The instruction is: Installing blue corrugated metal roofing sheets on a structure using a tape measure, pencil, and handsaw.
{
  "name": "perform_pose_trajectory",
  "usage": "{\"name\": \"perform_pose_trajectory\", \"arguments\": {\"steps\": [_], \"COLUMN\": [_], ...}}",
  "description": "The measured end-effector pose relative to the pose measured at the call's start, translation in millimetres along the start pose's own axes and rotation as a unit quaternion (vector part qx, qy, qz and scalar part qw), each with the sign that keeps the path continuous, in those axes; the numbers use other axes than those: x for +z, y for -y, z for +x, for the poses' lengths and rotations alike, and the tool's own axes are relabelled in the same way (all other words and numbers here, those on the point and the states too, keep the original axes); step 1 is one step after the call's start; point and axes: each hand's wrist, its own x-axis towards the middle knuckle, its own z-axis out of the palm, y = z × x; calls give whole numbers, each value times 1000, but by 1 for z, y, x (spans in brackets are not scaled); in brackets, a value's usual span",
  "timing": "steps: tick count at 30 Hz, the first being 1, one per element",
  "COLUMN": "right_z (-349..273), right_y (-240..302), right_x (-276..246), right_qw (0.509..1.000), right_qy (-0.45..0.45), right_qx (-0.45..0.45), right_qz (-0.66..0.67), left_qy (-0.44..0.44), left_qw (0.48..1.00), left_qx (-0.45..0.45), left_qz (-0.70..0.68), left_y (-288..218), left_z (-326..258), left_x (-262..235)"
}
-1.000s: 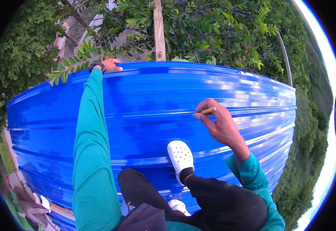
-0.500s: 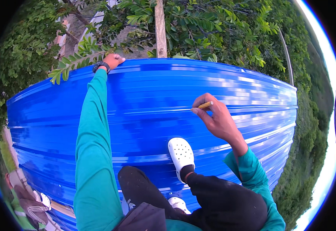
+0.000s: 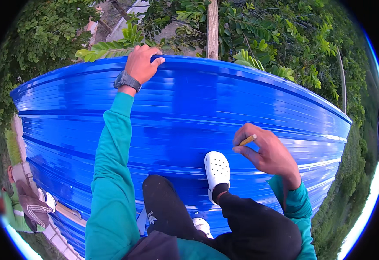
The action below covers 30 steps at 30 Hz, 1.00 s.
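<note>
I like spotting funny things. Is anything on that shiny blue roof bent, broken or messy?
Nothing stands out. The blue roof sheet looks smooth and clean, with no dents or spills showing. The left hand grips its far edge, and the right hand holds a pencil just over it.

glossy blue ribbed metal roofing sheet [image 3: 189, 112] (mirror-like sheen), wooden pencil [image 3: 247, 140], matt white perforated plastic clog [image 3: 217, 170]

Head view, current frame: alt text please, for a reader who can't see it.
A person crouches on a blue corrugated metal roof sheet, left hand gripping its far edge while the right hand holds a pencil against the sheet. A white clog rests on the metal; green trees lie beyond.
</note>
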Motion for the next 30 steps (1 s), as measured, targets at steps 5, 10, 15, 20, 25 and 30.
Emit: {"name": "perform_pose_trajectory", "arguments": {"steps": [5,10,15,20,25,30], "right_z": [-9,-12,-12,-10,-21,-11], "right_y": [-46,-64,-70,-73,-77,-77], "right_x": [81,157,166,158,142,132], "right_qw": [976,933,935,959,968,971], "right_qy": [209,335,343,267,228,205], "right_qx": [43,126,89,93,101,119], "right_qz": [-30,39,23,32,29,43], "left_qy": [-115,-141,-179,-179,-140,-15], "left_qw": [992,990,984,983,989,993], "left_qx": [43,7,16,44,31,-105], "left_qz": [-15,-20,-10,-14,-41,-56], "left_y": [-69,-102,-108,-64,3,61], "left_z": [-69,-142,-154,-85,6,32], "left_x": [-49,-91,-95,-64,51,138]}}
